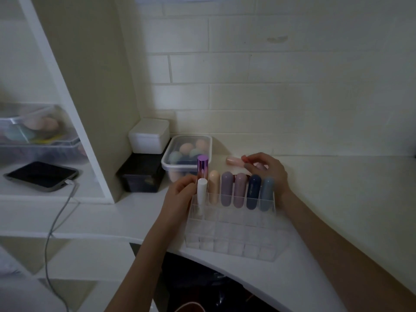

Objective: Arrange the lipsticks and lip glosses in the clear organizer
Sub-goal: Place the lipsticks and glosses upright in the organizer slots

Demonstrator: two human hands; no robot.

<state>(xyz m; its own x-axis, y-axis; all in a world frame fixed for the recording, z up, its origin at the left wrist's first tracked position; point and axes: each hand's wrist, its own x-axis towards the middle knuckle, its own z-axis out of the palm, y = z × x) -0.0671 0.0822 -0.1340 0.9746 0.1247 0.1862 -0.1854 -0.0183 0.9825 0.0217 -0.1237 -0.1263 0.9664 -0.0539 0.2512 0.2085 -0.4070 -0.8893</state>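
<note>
A clear organizer with a grid of slots stands on the white counter. Its back row holds several capsule-shaped tubes, among them a peach one, a lilac one and a navy one. A white tube stands in the left slot. My left hand holds a shiny purple tube upright at the organizer's back left corner. My right hand reaches behind the organizer and pinches a pale pink tube lying on the counter.
A lidded clear box of makeup sponges sits behind the organizer, beside a white box stacked on a black box. A phone with a cable lies on the left shelf. The counter's curved front edge runs below the organizer.
</note>
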